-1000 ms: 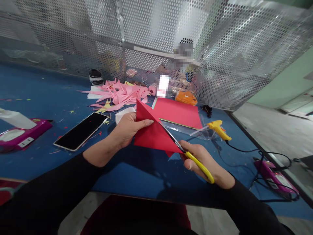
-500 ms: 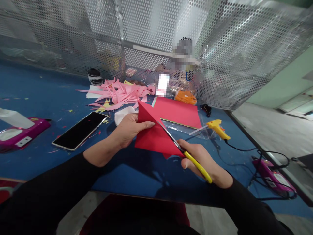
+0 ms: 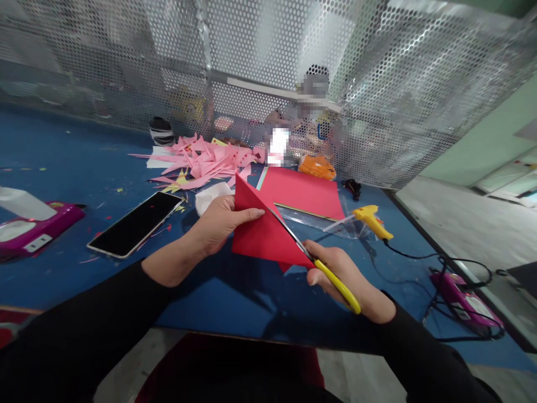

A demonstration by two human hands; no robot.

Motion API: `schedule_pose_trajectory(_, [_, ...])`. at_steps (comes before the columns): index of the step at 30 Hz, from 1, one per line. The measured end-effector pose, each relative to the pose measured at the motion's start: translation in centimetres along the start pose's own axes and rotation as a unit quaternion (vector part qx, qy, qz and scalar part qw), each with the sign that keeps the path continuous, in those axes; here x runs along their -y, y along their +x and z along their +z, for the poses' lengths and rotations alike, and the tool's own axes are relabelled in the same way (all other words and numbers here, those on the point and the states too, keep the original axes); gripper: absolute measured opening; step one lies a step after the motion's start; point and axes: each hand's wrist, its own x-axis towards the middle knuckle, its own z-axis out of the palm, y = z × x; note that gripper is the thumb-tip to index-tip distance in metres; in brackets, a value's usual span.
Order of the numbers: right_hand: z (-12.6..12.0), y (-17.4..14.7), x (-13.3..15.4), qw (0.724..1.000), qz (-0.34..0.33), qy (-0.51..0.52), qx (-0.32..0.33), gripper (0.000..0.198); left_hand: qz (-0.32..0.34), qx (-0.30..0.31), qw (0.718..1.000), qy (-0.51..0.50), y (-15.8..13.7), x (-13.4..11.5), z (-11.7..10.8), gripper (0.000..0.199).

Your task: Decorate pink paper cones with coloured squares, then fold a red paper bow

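Note:
My left hand pinches the left side of a red paper sheet, thumb on top and fingers hidden behind it. My right hand grips yellow-handled scissors. Their blades lie along a slanting line in the red sheet and point up and left toward my left thumb. The sheet is held above the blue table, with a corner flap raised. Behind it lies a stack of red paper on a clear plastic sleeve.
Pink paper scraps heap at the back. A phone and a purple power strip lie left. On the right are a yellow glue gun, its cord and another purple power strip. Perforated metal panels close off the back; a person sits beyond.
Almost nothing differs. The whole view has shifted very slightly, while both hands, the scissors and the red sheet keep nearly the same pose.

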Motion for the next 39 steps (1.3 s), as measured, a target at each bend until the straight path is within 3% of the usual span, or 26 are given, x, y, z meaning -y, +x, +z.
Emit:
schedule_pose_trajectory(9, [0.4, 0.0, -1.0, 0.999, -0.024, -0.016, -0.022, 0.073, 0.018, -0.028, 0.999, -0.033, -0.1, -0.5, -0.1, 0.031])
schedule_pose_trajectory(14, [0.4, -0.1, -1.2, 1.0, -0.02, 0.003, -0.017, 0.083, 0.019, -0.041, 0.999, -0.018, 0.1, -0.4, -0.2, 0.028])
schedule_pose_trajectory(23, [0.5, 0.0, -1.2, 0.999, -0.046, -0.018, -0.022, 0.098, 0.009, -0.003, 1.0, 0.0, -0.1, 0.0, 0.0, 0.024])
schedule_pose_trajectory(39, [0.7, -0.1, -1.3, 0.999, -0.043, -0.013, -0.028, 0.091, 0.009, 0.02, 1.0, -0.012, -0.2, 0.1, 0.3, 0.029])
